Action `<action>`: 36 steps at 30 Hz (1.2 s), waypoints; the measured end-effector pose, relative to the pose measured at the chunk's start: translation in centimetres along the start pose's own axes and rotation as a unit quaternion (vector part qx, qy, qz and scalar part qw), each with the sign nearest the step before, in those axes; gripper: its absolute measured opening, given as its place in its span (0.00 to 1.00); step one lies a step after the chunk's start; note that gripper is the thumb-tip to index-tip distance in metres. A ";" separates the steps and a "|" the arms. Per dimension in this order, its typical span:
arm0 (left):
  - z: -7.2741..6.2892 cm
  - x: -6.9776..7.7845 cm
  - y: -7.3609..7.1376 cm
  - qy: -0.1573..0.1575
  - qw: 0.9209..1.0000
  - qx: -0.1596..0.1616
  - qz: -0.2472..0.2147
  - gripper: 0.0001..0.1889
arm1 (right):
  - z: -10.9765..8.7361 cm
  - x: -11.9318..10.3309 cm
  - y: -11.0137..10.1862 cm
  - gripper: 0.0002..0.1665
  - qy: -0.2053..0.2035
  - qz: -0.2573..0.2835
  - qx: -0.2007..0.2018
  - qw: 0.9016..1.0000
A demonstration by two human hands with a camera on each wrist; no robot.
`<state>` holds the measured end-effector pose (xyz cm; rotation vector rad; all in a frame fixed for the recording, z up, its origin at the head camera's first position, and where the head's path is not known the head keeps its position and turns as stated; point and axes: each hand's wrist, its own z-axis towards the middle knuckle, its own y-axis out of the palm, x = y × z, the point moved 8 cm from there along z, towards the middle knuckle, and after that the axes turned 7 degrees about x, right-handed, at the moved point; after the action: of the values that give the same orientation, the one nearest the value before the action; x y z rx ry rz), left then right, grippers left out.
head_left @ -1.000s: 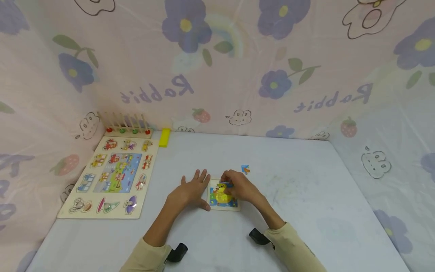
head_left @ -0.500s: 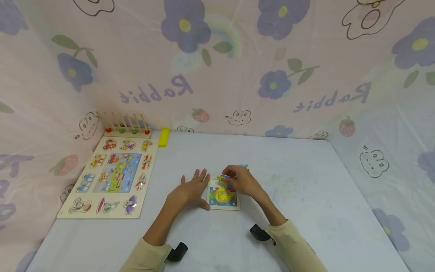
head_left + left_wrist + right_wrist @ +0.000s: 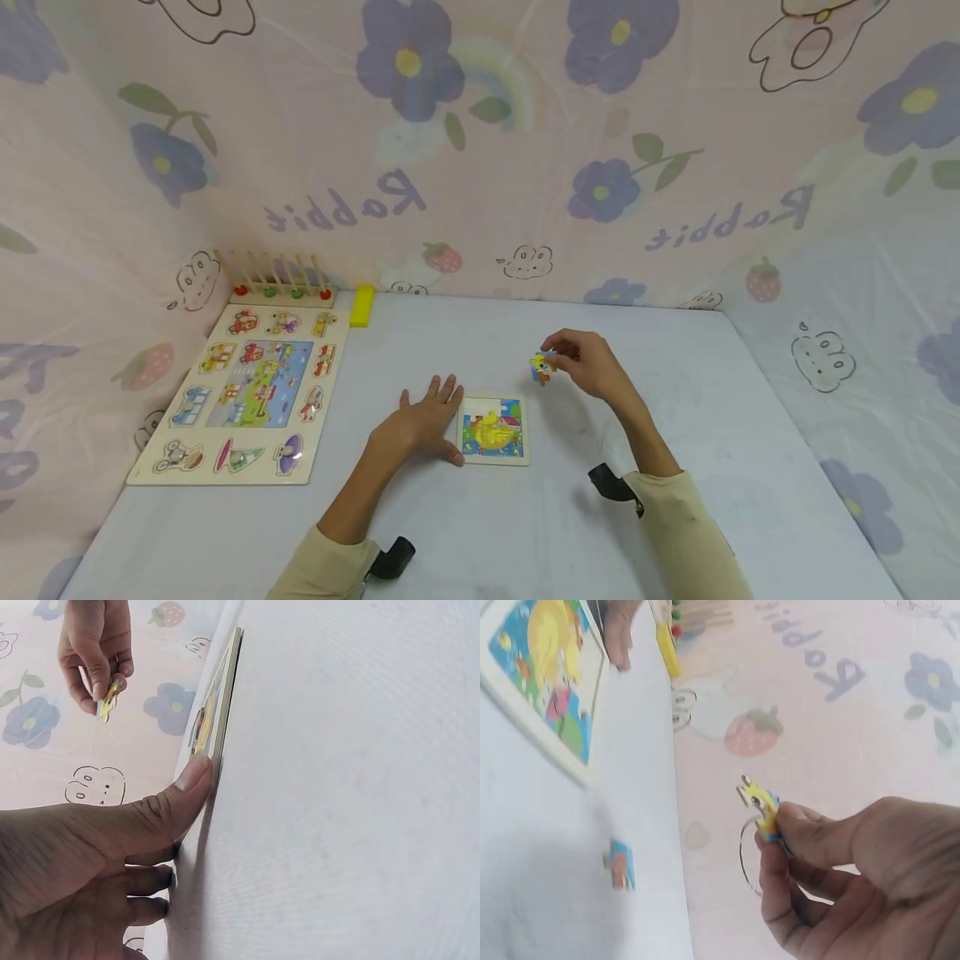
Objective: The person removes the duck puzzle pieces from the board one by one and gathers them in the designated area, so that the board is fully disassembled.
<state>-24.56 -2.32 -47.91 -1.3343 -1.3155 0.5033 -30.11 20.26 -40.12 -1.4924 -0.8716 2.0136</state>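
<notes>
1. While my left hand (image 3: pixel 420 421) lies flat on the desk (image 3: pixel 675 467) with its fingers straight and slightly spread, its thumb presses against the left edge of the small duck puzzle (image 3: pixel 492 430).
2. That puzzle lies flat on the desk, near the middle; its frame looks nearly square, slightly longer along the line running away from me, and its top left corner shows a bare gap where a piece is missing.
3. My right hand (image 3: pixel 592 364) is lifted off the desk, beyond and to the right of the puzzle, well clear of it.
4. Its fingers (image 3: pixel 780 825) are curled and pinch a small yellow and blue puzzle piece (image 3: pixel 542 365) between the thumb and the fingertips.
5. In the right wrist view the piece stands on edge in the pinch, with its free end sticking out past the fingertips, away from my palm.
6. Another small blue and orange piece (image 3: pixel 620 864) lies flat on the desk below my right hand.
7. Far to the left lies a large vehicle puzzle board (image 3: pixel 247 387), with a wooden peg rack (image 3: pixel 273 279) and a yellow block (image 3: pixel 363 304) behind it by the cloth wall.
</notes>
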 end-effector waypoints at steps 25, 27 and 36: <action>0.1 -0.1 0.3 0.002 1.000 0.012 0.000 0.58 | 0.5 9.2 0.9 0.08 0.053 -0.096 0.032 0.993; 0.0 0.0 0.3 0.003 1.000 0.013 -0.001 0.59 | 0.4 8.9 1.0 0.10 0.052 -0.099 0.012 0.994; 0.1 -0.2 0.4 0.002 1.000 0.012 -0.002 0.59 | 0.8 8.7 1.9 0.15 0.038 -0.109 -0.037 0.993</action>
<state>-24.59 -2.33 -48.35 -1.3113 -1.3056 0.5125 -33.34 24.90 -47.02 -1.4349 -1.0397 1.7735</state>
